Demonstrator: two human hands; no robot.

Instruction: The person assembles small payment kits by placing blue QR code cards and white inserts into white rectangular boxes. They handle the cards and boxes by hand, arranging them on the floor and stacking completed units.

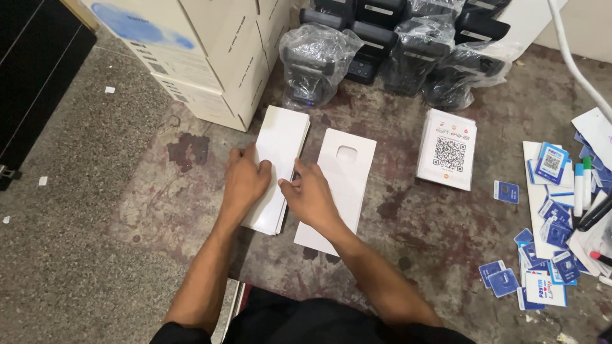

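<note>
While both of your hands rest on the white card stack point(277, 169) on the floor point(95, 191), little is sorted: your left hand point(245, 181) lies flat along its left edge, your right hand point(309, 194) pinches its right edge, and one cut-out card point(341, 185) lies just beside it.

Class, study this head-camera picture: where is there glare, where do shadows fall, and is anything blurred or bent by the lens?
Head view: light is even and soft; glare shows on the plastic bags over the black devices; faint shadows lie under the left hand and right hand on the white card stack; focus is sharp throughout; the wide lens tilts the boxes near the edge.
</note>
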